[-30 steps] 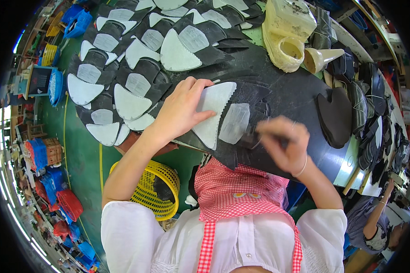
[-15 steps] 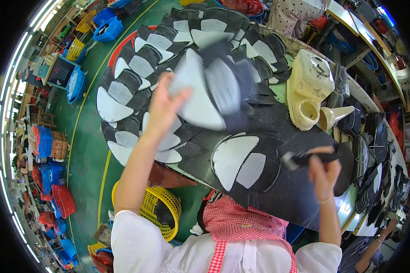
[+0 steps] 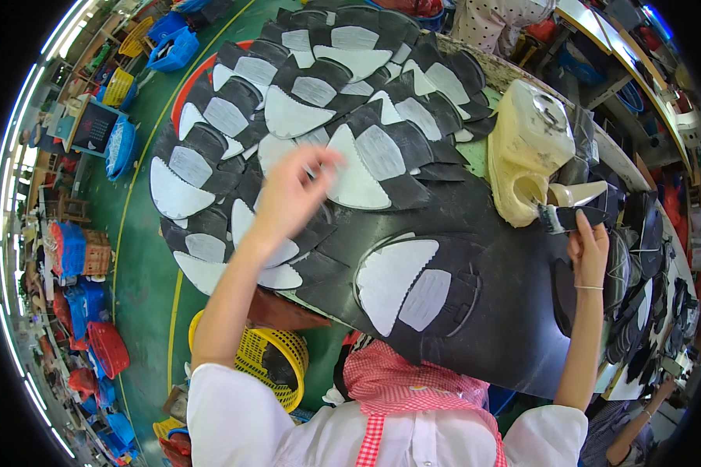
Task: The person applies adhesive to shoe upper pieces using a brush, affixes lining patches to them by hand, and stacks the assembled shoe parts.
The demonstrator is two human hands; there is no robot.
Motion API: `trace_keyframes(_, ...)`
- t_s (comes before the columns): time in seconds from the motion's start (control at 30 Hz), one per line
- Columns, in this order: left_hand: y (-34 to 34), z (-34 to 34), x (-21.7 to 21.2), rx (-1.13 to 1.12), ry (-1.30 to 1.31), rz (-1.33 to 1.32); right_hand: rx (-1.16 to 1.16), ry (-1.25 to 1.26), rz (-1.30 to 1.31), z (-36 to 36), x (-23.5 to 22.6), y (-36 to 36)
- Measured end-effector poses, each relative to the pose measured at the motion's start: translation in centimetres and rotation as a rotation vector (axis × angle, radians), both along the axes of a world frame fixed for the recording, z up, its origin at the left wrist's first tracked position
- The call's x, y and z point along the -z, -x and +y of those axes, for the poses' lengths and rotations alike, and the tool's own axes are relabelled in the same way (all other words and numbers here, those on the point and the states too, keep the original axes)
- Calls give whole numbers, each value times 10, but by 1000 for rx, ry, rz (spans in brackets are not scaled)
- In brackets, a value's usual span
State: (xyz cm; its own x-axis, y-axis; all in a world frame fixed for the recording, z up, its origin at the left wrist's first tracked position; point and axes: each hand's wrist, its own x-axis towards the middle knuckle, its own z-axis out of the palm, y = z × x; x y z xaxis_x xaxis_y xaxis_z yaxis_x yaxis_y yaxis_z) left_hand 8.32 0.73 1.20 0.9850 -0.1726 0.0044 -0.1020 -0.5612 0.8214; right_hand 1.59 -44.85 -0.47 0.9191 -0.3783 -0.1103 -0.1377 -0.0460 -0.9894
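Up and out goes the left hand (image 3: 292, 191) since half a second ago: the black-and-white shoe piece it was lifting is no longer in it, and the hand now hovers over the fanned rows of shoe-upper pieces (image 3: 350, 167) at the far side of the surface (image 3: 514, 327). Its fingers look loosely curled and blurred with motion; the grip seems empty, though whether a fingertip touches the piece below I cannot tell. Over on the other side, the right hand (image 3: 588, 249) has climbed from the near edge to the yellowish glue jug (image 3: 526, 152), and its grip is pinched on a glue brush (image 3: 572, 216), bristles pointing toward the jug's cut-open mouth, the cream funnel (image 3: 580, 192) just beside it.

Between the two arms, one fresh piece (image 3: 401, 280) lies flat on the black mat: a white, saw-edged wedge with a grey patch on dark backing, right in front of the red-checked apron (image 3: 413, 385).

Judging by how these pieces drape and overlap, they are light, thin and floppy. They look neither fragile nor slippery, but likely tacky wherever glue sits. Best held at a dark, bare edge or corner with a light pinch, clear of the white coated face, and laid down flat so it doesn't fold.

Below the surface on the green floor sit a yellow basket (image 3: 269, 362) and blue crates (image 3: 74, 249).
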Motion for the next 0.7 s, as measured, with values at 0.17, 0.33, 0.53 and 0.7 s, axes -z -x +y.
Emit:
trace_keyframes(0.17,88,-43,6,305,-279,-94,-290,-121,120,80,-23,30)
trace_keyframes(0.33,94,-49,1,280,-382,-147,-517,54,106,136,-14,51)
trace_keyframes(0.53,98,-54,4,267,-402,-143,-287,738,-223,144,-4,35)
trace_keyframes(0.7,99,-56,4,293,-427,-172,-882,526,-419,164,-4,103)
